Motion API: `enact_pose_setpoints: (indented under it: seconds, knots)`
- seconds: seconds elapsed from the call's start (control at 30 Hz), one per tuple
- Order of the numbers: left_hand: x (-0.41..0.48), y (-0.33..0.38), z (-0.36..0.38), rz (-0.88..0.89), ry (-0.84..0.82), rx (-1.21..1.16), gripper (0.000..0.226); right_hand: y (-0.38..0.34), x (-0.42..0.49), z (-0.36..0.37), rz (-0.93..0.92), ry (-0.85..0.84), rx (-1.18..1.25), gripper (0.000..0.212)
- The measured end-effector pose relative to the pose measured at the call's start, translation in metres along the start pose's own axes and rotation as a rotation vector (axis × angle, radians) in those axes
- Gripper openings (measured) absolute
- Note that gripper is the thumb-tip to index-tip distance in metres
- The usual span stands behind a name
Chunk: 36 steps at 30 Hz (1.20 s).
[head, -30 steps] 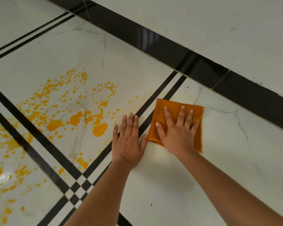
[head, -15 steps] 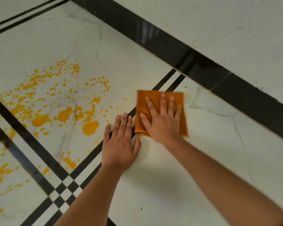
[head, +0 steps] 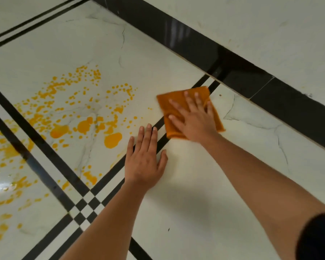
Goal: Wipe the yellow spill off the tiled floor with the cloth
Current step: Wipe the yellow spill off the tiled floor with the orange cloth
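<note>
The yellow spill lies largely untouched across the tiled floor, drops and puddles spreading leftward over the black strips. The cloth sits just right of its nearest drops, pressed flat under the right hand, fingers spread, no closed grip. The left hand braces open on the floor. Since a second ago, the cloth has slid leftward toward the spill.
</note>
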<state>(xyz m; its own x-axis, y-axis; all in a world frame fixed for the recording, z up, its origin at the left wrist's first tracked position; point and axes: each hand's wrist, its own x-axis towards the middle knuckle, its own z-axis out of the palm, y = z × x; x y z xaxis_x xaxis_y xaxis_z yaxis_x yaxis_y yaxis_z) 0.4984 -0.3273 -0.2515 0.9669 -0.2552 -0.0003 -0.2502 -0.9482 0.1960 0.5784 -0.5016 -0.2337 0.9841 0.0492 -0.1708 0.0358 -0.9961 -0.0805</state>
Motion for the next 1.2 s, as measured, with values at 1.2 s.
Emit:
enact_pose_setpoints:
  seconds: [1.2]
  knots:
    - [-0.272,-0.133,-0.043,-0.416,-0.125,-0.019,0.071,-0.213,-0.219,0.054,-0.405,-0.116,-0.042,0.062]
